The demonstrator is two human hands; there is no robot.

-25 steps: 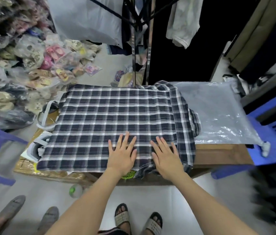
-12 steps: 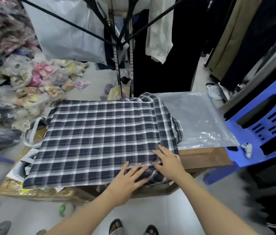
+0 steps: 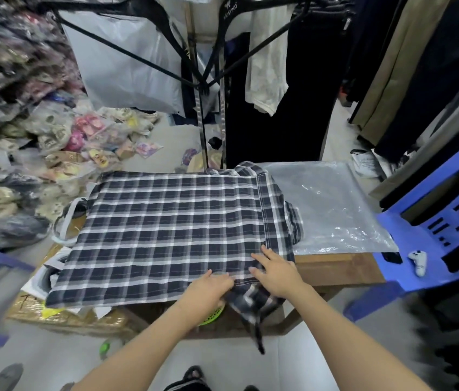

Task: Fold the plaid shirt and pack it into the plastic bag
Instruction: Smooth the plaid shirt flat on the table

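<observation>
The dark plaid shirt (image 3: 166,232) lies spread flat, back up, across a wooden table (image 3: 335,269). One sleeve hangs off the near edge below my hands. My left hand (image 3: 208,289) is at the near hem with its fingers curled under the fabric, gripping the hanging sleeve part. My right hand (image 3: 275,270) lies flat with fingers spread on the shirt's near right corner, pressing it down. The clear plastic bag (image 3: 327,204) lies flat on the table to the right of the shirt, partly under its collar end.
A blue plastic chair (image 3: 434,230) with a small white controller (image 3: 418,262) stands at the right. A garment rack (image 3: 208,86) with hanging clothes rises behind the table. Bagged sandals are heaped on the left. A cardboard box (image 3: 53,311) sits under the shirt's left end.
Both hands slid from the middle of the shirt to its near right corner. My left hand went from flat on the cloth to gripping the hanging sleeve at the hem.
</observation>
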